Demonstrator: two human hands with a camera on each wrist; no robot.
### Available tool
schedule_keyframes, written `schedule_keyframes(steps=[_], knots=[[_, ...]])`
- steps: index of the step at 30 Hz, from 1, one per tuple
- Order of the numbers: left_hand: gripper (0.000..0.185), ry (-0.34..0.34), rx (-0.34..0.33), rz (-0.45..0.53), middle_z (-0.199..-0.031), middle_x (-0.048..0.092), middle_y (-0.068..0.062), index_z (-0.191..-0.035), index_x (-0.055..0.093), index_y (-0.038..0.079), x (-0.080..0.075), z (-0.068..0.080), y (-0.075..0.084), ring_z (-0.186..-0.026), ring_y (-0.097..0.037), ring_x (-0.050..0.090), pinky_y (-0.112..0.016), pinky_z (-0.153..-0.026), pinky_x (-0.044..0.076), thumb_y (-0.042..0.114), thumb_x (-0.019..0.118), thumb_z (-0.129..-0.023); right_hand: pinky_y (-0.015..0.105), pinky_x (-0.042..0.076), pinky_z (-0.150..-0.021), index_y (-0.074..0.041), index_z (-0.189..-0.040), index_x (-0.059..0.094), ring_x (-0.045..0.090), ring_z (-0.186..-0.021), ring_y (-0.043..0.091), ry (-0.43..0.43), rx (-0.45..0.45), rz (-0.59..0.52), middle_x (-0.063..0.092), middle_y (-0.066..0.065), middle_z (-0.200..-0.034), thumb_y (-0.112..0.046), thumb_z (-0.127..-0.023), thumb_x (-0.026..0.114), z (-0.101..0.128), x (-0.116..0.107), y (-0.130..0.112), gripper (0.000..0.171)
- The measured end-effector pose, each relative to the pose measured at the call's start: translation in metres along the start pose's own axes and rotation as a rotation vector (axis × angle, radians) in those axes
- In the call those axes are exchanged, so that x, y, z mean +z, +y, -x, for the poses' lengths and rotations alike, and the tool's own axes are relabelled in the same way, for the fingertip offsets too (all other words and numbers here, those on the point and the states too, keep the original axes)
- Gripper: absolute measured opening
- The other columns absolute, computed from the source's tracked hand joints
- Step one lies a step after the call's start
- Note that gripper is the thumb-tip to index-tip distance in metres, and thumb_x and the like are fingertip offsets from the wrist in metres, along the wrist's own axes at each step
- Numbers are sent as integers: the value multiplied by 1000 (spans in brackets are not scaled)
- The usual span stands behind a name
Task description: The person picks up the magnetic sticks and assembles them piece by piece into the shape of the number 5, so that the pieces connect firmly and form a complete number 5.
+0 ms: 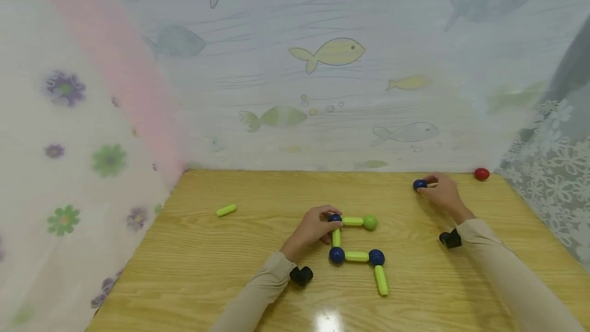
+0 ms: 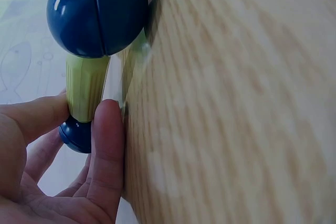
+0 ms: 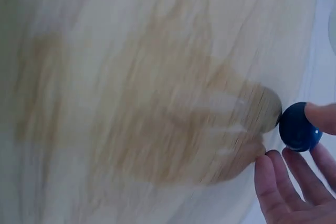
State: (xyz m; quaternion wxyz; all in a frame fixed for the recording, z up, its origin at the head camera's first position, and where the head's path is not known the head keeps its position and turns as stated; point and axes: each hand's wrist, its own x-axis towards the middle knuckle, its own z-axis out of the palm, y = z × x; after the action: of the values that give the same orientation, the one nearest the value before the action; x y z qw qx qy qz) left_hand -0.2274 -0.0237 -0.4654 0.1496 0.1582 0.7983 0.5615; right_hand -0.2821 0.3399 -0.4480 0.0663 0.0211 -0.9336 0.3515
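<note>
Left of the left hand (image 1: 316,227), a lime-green plastic rod (image 1: 226,210) lies on the wooden tabletop (image 1: 184,270). That hand's fingers grip a glossy dark-blue ball (image 1: 335,217), apparently steadying its joined frame of lime-green rods (image 1: 356,256). Farther right, the right hand (image 1: 443,192) pinches another dark-blue ball (image 1: 419,185), likely against rolling.

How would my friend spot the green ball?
On the wooden table, find the left hand. From the blue ball it holds, a lime stick runs right to the green ball. It's green, unlike the other blue balls and the red ball.
</note>
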Motion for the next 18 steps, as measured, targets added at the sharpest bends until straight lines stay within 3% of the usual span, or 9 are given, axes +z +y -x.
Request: schedule_keyframes(steps=[5, 9, 18], knots=[[29, -12, 15, 2, -89, 62, -2, -117, 64, 12, 0, -1, -2, -53, -18, 59, -31, -48, 53, 20, 67, -89, 54, 49, -79, 9, -116, 52, 56, -96, 47, -51, -92, -10, 52, 34, -113, -8, -89, 65, 2, 10, -6, 34], [29, -16, 19, 9, -93, 62, -1, -117, 64, 11, 0, 0, -1, -55, -17, 59, -30, -48, 53, 19, 67, -90, 51, 51, -74, 5, -110, 56, 60, -90, 43, -62, -147, -12, 57, 30, -107, -8, -87, 68, 8, 16, -13, 29], [28, -6, 20, -3, -94, 63, -2, -117, 64, 11, 0, 2, 1, -56, -18, 59, -30, -48, 53, 17, 67, -90, 27, 53, -62, 6, -111, 58, 63, -87, 34, -116, -92, -94, 60, 25, -105, -13, -85, 71, 52, 8, -20, 34]])
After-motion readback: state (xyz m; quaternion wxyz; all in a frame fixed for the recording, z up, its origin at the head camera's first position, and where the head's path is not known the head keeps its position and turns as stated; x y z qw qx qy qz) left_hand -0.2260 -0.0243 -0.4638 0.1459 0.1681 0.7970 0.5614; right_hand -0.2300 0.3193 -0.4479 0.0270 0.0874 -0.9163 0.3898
